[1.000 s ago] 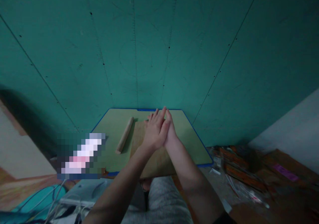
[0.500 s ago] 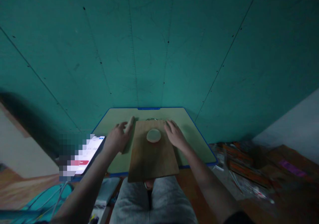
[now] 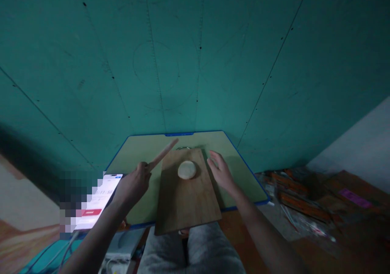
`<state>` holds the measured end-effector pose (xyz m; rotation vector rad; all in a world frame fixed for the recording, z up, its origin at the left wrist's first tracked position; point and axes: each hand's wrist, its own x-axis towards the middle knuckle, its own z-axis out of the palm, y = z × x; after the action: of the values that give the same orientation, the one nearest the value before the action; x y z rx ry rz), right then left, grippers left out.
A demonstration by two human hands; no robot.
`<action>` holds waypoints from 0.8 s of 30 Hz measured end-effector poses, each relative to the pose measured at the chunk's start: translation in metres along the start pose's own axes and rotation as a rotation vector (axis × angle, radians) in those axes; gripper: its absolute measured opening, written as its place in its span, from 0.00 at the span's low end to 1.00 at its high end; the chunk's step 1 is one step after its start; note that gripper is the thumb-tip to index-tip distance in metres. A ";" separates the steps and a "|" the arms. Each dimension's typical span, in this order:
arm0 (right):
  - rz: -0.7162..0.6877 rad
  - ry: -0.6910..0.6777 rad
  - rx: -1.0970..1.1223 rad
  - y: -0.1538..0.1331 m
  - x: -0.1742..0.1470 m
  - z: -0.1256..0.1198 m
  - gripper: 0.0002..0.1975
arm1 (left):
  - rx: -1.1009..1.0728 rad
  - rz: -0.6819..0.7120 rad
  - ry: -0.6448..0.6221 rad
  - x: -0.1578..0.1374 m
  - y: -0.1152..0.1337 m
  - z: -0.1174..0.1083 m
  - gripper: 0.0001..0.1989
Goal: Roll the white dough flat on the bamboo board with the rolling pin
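Note:
A pale, flattened round of dough [image 3: 187, 170] lies on the upper half of a wooden cutting board [image 3: 189, 203]. My left hand [image 3: 135, 186], left of the board, is closed around one end of a slim wooden rolling pin [image 3: 163, 153]. The pin slants up and to the right, its free end over the board's far left corner. To the right of the board is my right hand [image 3: 220, 171], fingers apart and slightly bent, holding nothing. It does not touch the dough.
The board rests on a small pale table [image 3: 243, 184] with a blue rim, and its near edge overhangs my lap. A lit phone [image 3: 99, 203] stands at the table's left. Behind is a green wall [image 3: 183, 63]. Cardboard and plastic wrapping [image 3: 307, 209] lie on the floor at right.
My left hand has picked up the rolling pin from beside the board and raised it. My right hand has drawn off the board to the right. The view has shifted slightly.

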<state>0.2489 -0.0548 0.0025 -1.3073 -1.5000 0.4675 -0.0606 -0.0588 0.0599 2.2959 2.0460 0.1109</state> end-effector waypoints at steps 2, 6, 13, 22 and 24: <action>-0.035 0.042 -0.011 -0.009 0.012 -0.005 0.21 | -0.035 0.107 0.014 0.003 0.007 -0.004 0.15; -0.187 -0.010 -0.153 -0.029 0.036 -0.003 0.19 | -0.007 0.328 0.019 0.014 0.024 -0.002 0.12; -0.067 -0.316 -0.521 -0.026 0.063 0.020 0.14 | -0.059 0.483 -0.038 0.033 0.033 0.011 0.16; -0.004 -0.341 -0.619 -0.010 0.060 0.035 0.11 | -0.112 0.231 0.152 0.056 0.048 0.023 0.23; -0.002 -0.337 -0.630 -0.007 0.056 0.035 0.12 | -0.044 0.187 0.187 0.056 0.053 0.024 0.23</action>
<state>0.2231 0.0034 0.0199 -1.7707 -2.0310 0.2194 0.0004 -0.0092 0.0419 2.5314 1.8785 0.3902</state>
